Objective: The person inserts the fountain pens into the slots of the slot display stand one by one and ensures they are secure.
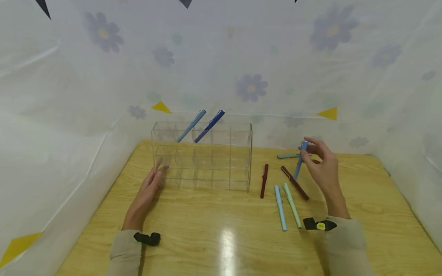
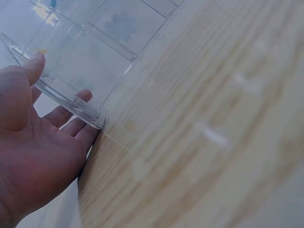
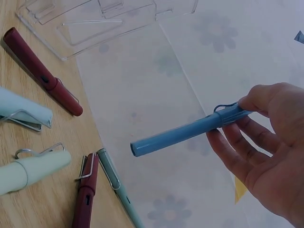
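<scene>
A clear acrylic pen rack (image 1: 239, 174) with several compartments stands on the table; a light blue pen (image 1: 191, 126) and a dark blue pen (image 1: 209, 127) lean in it. My left hand (image 1: 149, 188) holds the rack's left side, thumb toward the front and fingers around the edge. Between thumb and fingertips my right hand (image 1: 324, 168) pinches a blue fountain pen (image 3: 178, 135) near its clip end, its other end tilted down above the table. Below and beside it lie a dark maroon pen (image 1: 295, 183) and a grey-green pen (image 1: 288, 156), the latter partly hidden by the hand.
On the table (image 1: 193, 230), a red pen (image 1: 264, 181) lies right of the rack. Closer to me are a pale blue pen (image 1: 280, 208) and a pale green pen (image 1: 292, 206). A flowered white sheet (image 1: 214, 57) hangs behind and at both sides.
</scene>
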Available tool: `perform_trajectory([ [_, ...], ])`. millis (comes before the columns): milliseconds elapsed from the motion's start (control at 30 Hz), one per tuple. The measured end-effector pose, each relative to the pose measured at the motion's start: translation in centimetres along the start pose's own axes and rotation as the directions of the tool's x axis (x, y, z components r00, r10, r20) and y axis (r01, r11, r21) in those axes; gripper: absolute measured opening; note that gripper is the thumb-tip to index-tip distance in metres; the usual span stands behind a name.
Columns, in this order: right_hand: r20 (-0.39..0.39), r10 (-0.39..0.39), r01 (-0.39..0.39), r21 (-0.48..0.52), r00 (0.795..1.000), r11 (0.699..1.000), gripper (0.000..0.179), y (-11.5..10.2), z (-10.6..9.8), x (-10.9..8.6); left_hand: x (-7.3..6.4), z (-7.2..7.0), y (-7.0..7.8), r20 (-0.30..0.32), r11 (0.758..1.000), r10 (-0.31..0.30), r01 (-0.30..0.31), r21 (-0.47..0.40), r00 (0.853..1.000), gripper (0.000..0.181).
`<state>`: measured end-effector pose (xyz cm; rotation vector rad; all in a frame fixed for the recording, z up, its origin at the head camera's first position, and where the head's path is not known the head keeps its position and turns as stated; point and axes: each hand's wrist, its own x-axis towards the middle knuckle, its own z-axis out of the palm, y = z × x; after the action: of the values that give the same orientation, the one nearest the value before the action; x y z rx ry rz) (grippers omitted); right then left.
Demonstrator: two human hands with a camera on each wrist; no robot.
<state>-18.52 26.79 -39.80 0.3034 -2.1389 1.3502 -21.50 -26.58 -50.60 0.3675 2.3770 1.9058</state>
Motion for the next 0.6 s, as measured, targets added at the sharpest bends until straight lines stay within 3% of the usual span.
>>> perform_trajectory([
  [333, -0.04, -0.051, 0.058, 0.197, 0.998, 0.979, 0.039, 0.0, 1.1, 2.0, 0.3, 0.0, 0.3, -0.001, 1.0, -0.001, 0.001, 0.006, 1.0, 0.053],
  [600, -0.053, -0.07, 0.087, 0.478, 0.996, 0.874, 0.036, -1.7, 2.8, 4.7, 0.0, 0.1, 0.3, -0.003, 1.0, -0.017, 0.017, 0.013, 1.0, 0.054],
])
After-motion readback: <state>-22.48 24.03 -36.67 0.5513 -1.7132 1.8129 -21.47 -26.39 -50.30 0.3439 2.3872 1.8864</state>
